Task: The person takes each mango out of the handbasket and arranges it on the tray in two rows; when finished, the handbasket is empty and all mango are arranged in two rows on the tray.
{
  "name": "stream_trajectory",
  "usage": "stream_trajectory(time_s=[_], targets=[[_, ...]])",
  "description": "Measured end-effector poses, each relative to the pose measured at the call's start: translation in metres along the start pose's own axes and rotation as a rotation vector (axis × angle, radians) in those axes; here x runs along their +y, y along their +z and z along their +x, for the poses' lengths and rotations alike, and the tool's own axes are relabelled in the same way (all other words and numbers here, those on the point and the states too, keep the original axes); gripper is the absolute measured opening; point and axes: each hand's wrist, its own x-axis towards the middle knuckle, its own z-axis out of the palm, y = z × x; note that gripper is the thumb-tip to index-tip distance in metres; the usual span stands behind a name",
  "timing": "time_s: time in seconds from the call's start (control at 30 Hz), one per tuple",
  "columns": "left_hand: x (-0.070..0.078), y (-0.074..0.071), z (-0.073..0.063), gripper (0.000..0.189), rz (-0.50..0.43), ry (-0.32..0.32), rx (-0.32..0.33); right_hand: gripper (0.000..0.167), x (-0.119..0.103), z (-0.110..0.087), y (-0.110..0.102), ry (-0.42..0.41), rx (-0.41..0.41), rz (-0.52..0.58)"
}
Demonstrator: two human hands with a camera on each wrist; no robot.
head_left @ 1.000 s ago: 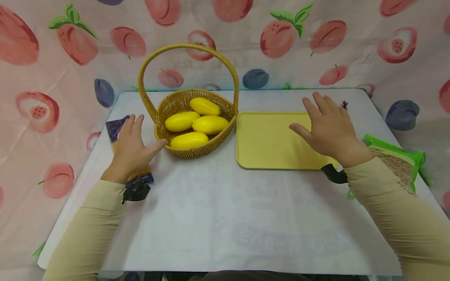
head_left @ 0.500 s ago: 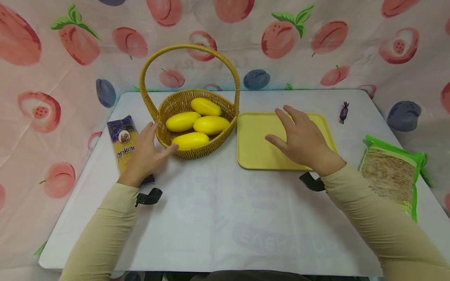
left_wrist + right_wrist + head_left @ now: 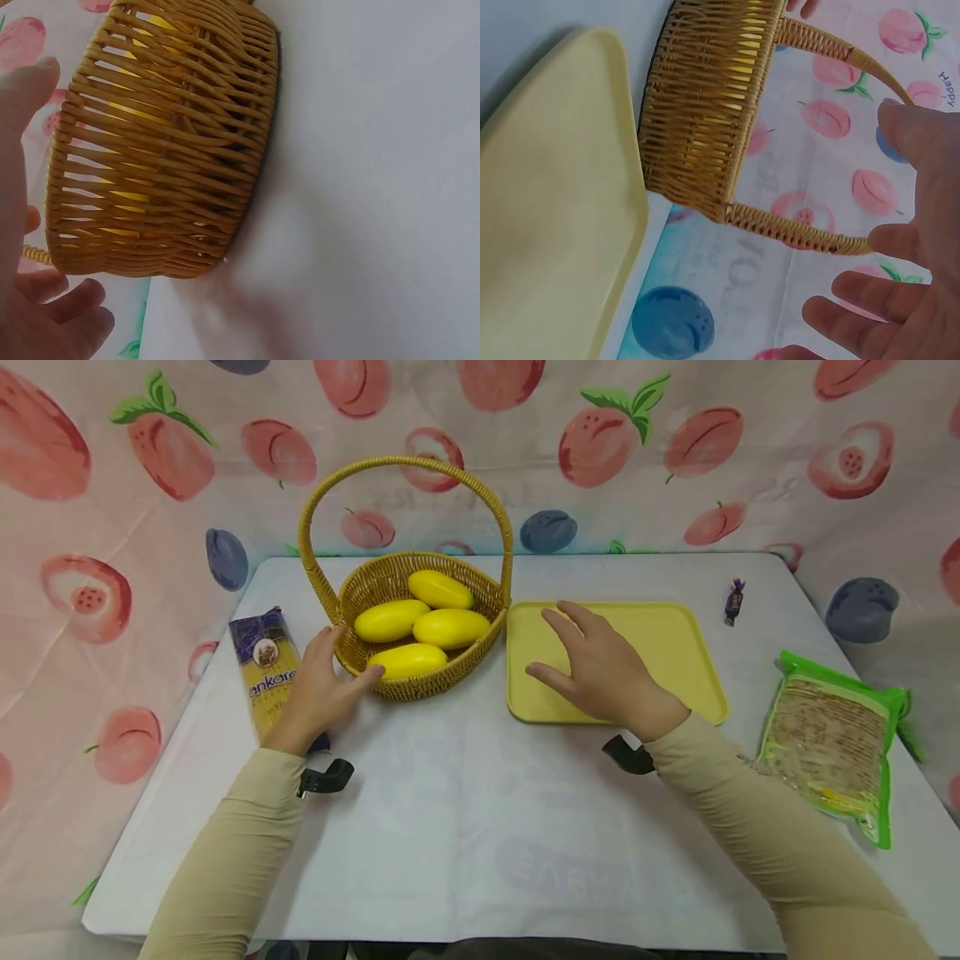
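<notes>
A wicker basket (image 3: 420, 687) with a tall arched handle stands at the back left of the table and holds several smooth yellow oval fruits (image 3: 408, 661). At the basket's left front rim is my left hand (image 3: 321, 689), fingers spread and thumb overlapping the rim in the head view. In the left wrist view the fingers lie beside the woven wall (image 3: 165, 142). My right hand (image 3: 603, 672) hovers over the yellow tray (image 3: 675, 652), fingers apart and holding nothing, with its thumb toward the basket.
Behind my left hand lies a blue and yellow pasta packet (image 3: 266, 668), partly covered. On the right are a small purple wrapped candy (image 3: 734, 602) and a green-edged bag (image 3: 828, 743) of flat brown food. A fruit-print cloth (image 3: 480, 435) rises behind the table.
My left hand has shifted right from over the packet to the basket's rim. The right hand has come left across the tray, uncovering the candy and more of the green bag.
</notes>
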Motion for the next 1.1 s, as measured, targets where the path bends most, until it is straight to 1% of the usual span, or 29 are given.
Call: stream_trajectory(time_s=[0.3, 0.5, 0.6, 0.8, 0.97, 1.1], targets=[[-0.003, 0.003, -0.002, 0.092, -0.015, -0.056, -0.051, 0.073, -0.016, 0.009, 0.011, -0.064, 0.019, 0.047], [-0.005, 0.004, -0.002, 0.095, -0.052, -0.094, -0.072, 0.073, -0.024, 0.021, 0.020, -0.066, -0.019, 0.090], [-0.006, 0.004, -0.001, 0.096, -0.072, -0.105, -0.080, 0.071, -0.027, 0.027, 0.027, -0.084, -0.034, 0.092], [-0.009, 0.004, 0.002, 0.098, -0.094, -0.109, -0.075, 0.069, -0.036, 0.041, 0.038, -0.138, -0.043, 0.080], [-0.014, 0.005, 0.006, 0.096, -0.113, -0.101, -0.051, 0.069, -0.043, 0.052, 0.046, -0.142, -0.061, 0.086], [-0.016, 0.005, 0.007, 0.097, -0.138, -0.111, -0.060, 0.067, -0.046, 0.061, 0.052, -0.140, -0.080, 0.089]])
